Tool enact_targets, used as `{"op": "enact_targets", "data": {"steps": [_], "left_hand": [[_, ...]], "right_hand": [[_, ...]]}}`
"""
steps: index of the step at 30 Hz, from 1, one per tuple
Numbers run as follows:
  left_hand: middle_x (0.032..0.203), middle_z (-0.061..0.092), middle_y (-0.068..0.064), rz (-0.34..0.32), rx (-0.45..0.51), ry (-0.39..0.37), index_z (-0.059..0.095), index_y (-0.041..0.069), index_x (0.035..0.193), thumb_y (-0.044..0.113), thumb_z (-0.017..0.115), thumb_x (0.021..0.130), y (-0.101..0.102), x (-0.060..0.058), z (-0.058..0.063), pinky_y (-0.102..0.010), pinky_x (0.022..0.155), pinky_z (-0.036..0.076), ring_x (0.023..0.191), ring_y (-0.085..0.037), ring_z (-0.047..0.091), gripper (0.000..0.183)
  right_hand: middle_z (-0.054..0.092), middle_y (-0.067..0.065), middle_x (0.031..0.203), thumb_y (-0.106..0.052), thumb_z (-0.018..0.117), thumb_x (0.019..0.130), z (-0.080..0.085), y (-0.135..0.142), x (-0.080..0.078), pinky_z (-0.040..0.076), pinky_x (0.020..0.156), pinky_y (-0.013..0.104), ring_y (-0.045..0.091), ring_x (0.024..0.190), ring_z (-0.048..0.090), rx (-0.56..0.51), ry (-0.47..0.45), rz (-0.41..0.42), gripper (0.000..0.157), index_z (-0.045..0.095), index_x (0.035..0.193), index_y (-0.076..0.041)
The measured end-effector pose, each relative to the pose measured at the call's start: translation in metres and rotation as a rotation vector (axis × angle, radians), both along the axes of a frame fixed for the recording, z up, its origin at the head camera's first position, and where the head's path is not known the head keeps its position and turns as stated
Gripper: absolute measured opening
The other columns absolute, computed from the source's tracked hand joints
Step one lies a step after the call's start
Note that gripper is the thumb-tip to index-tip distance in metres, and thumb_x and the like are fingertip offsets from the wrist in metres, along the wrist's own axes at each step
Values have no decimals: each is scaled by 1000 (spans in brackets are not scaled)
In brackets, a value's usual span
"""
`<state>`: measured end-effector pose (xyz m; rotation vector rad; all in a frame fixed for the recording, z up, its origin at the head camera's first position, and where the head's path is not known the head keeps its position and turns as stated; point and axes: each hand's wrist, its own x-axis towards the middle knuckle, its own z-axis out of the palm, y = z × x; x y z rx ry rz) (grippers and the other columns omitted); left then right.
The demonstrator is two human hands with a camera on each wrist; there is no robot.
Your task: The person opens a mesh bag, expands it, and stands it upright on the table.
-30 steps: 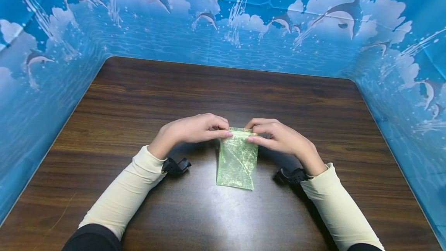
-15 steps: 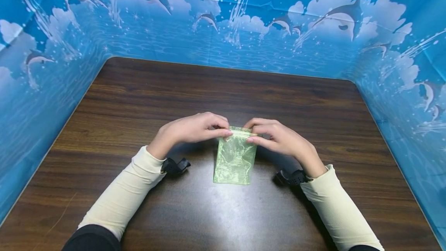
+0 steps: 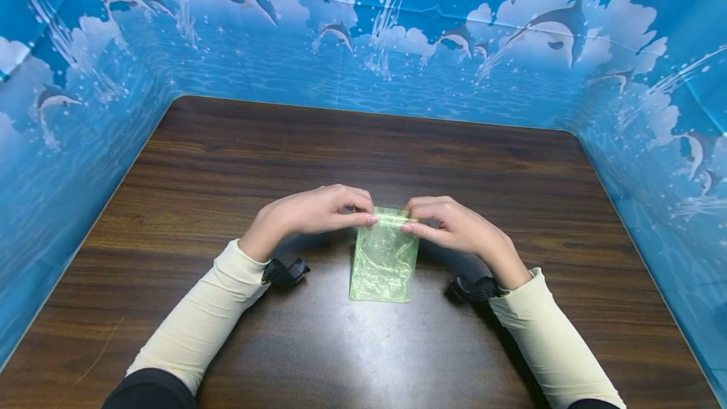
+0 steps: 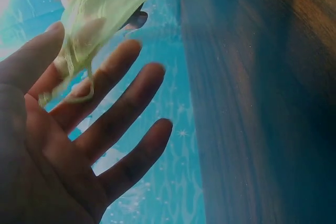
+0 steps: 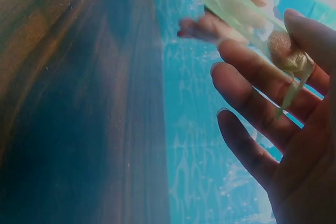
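Note:
A pale green sheer organza pouch (image 3: 383, 264) hangs above the middle of the table, its gathered band uppermost. By its top left corner my left hand (image 3: 320, 210) pinches it between thumb and forefinger. My right hand (image 3: 454, 223) pinches the top right corner the same way. In the left wrist view the pouch (image 4: 113, 6) runs up from the thumb, and a thin cord loop dangles by the palm; the other fingers are spread. The right wrist view has the pouch (image 5: 226, 3) between thumb and forefinger, with a ribbon end (image 5: 289, 98) hanging down. No contents are visible through the cloth.
The dark wood-grain table (image 3: 227, 150) has rounded far corners. A blue curtain (image 3: 272, 62) printed with dolphins encloses its back and both sides. Black straps sit on both wrists.
The pouch's lower edge swung up and to the left, then back down slightly. Both hands keep their hold in nearly the same place.

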<state>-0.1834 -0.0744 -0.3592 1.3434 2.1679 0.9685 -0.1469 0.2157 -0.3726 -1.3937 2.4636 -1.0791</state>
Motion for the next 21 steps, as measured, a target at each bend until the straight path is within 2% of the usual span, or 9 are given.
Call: {"op": "enact_targets", "data": {"steps": [3,5,10,17,21], "left_hand": [[116,68,5,-14,24,38,74,18,106,26,58,108,3,3,-2,-36,100,52,109,-9,60,18],[121,67,5,-41,42,42,74,17,104,27,58,108,7,5,-3,-37,102,51,116,-10,57,19],[119,66,4,-83,69,44,72,16,96,24,58,108,15,9,-4,-39,99,51,113,-11,56,20],[115,68,6,-67,46,139,73,17,100,23,58,108,19,13,-4,-32,97,50,109,-9,55,19],[115,68,5,-57,42,143,72,16,98,23,59,108,18,12,-3,-32,97,50,109,-9,56,18]], "right_hand": [[55,-9,88,-10,64,103,-2,-5,1,48,71,30,2,77,49,-6,29,27,21,64,84,-18],[56,-9,88,-11,64,103,-3,-8,2,48,71,28,2,76,48,-2,49,45,19,65,86,-17],[62,-10,90,-13,63,105,-4,-11,3,48,73,25,1,79,50,7,77,59,13,70,95,-18],[65,-10,93,-14,61,106,-4,-10,4,51,75,28,1,80,53,13,94,60,12,71,102,-20],[66,-10,94,-14,62,105,-5,-9,3,53,76,32,1,82,54,12,99,61,12,71,100,-20]]}}
